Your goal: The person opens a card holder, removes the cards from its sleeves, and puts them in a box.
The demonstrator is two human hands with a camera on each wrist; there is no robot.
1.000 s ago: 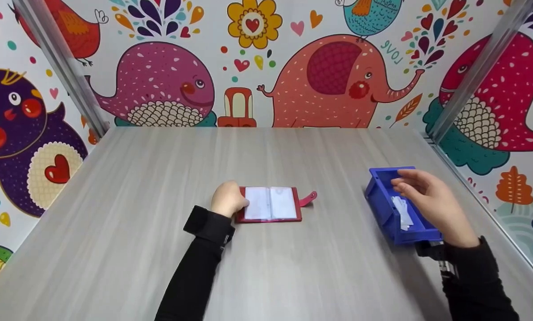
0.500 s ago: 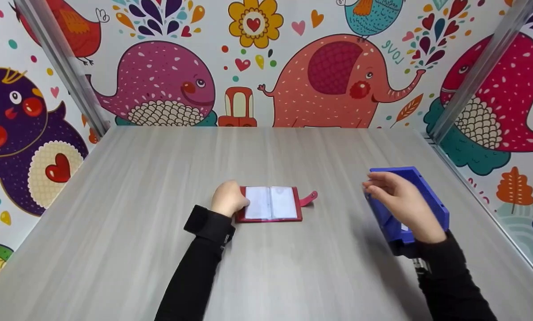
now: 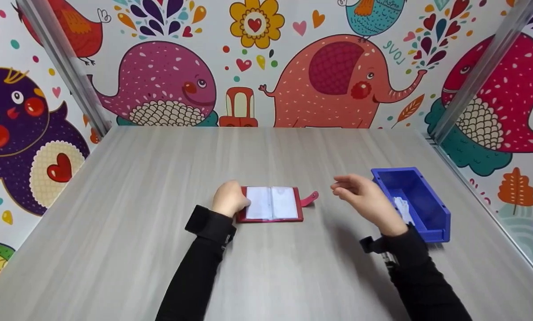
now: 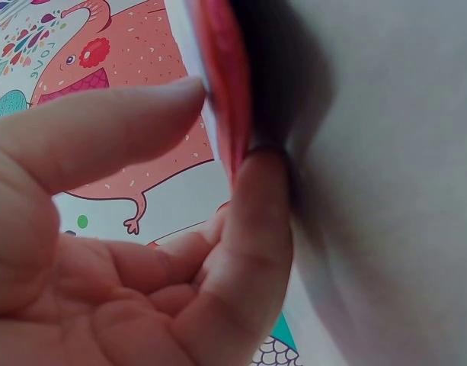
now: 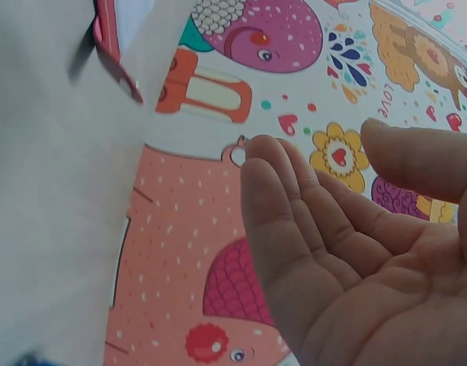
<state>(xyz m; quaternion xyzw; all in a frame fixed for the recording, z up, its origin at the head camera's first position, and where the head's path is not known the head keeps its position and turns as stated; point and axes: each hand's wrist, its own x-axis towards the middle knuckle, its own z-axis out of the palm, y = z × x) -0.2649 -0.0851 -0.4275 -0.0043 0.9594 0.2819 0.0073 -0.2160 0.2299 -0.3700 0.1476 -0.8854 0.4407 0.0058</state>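
A red card holder (image 3: 285, 204) with pale sleeves lies spread open on the table, its pink snap strap (image 3: 310, 199) sticking out to the right. My left hand (image 3: 227, 199) pinches its left edge; the left wrist view shows the thumb on top and a finger beneath the red cover (image 4: 227, 84). My right hand (image 3: 364, 198) is above the table, between the card holder and a blue bin (image 3: 433, 200). Nothing lies in its palm in the right wrist view, and its fingers (image 5: 267, 206) are nearly straight, thumb apart.
White flat pieces (image 3: 402, 209) lie in the blue bin at the right, partly behind my right forearm. Printed cartoon panels (image 3: 168, 89) wall in the grey table (image 3: 159, 165) at the back and both sides, with metal posts (image 3: 66, 67) at the corners.
My right hand has moved left from over the blue bin toward the card holder, uncovering the bin's inside. The left hand and card holder have stayed in place.
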